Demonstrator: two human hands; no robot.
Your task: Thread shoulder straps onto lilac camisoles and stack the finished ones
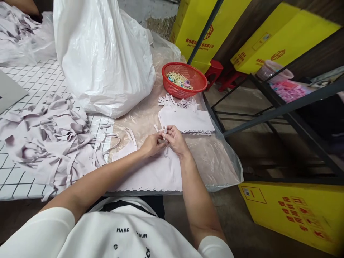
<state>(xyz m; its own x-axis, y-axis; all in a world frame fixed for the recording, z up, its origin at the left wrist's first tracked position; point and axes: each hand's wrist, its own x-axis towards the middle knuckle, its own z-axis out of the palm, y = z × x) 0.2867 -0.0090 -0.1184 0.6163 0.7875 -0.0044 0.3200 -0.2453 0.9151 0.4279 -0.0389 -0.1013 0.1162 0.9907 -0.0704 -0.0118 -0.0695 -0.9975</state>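
A pale lilac strappy top [150, 173] lies flat before me, its scalloped hem toward my body. Its left strap [130, 134] rests loose on the plastic sheet. My left hand [152, 144] and my right hand [176, 140] meet at the other shoulder strap [165, 130], fingers pinched closed on it. Part of the strap loops up between the fingertips; the rest is hidden by the hands. Just beyond my right hand sits a neat stack of folded lilac tops [185, 120], straps bunched at the far side. To the left spreads a loose heap of lilac tops [53, 139].
A big white plastic bag [104, 57] stands behind the heap. A red basket [199, 80] with small coloured pieces sits at the table's far right. Dark metal racking [285, 111] and yellow boxes [295, 215] flank the right side. More lilac cloth [16, 25] lies far left.
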